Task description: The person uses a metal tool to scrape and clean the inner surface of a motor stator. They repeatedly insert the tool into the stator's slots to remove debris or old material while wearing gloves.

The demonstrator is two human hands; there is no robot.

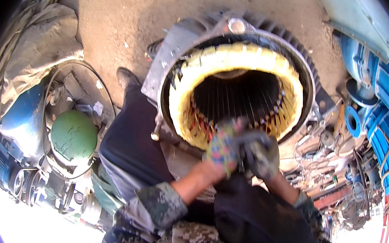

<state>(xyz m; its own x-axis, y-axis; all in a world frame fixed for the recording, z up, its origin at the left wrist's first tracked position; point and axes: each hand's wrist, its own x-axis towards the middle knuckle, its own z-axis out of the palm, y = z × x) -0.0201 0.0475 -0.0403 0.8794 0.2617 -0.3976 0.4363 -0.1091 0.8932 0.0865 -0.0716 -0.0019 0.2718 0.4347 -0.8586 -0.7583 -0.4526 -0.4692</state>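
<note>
A large electric motor stator (pixel 307 93) stands in front of me, its ring of pale yellow wrapped windings (pixel 239 56) facing up around a dark, slotted bore. At the near edge of the windings, my left hand (pixel 224 149), in a flowered glove, is closed and meets my right hand. My right hand (pixel 262 158), in a darker, soiled glove, has its fingers curled. Something dark (pixel 249 139) shows between the two hands, but motion blur hides what it is. Both hands are over my lap, just short of the windings.
To the left, a green rounded object (pixel 74 136) sits inside a round metal rim beside a tan cloth (pixel 46 44). Blue motor housings (pixel 386 127) stand at the right. Tools and loose parts (pixel 328 159) clutter the ground there. Bare dirt ground (pixel 115 13) lies beyond the stator.
</note>
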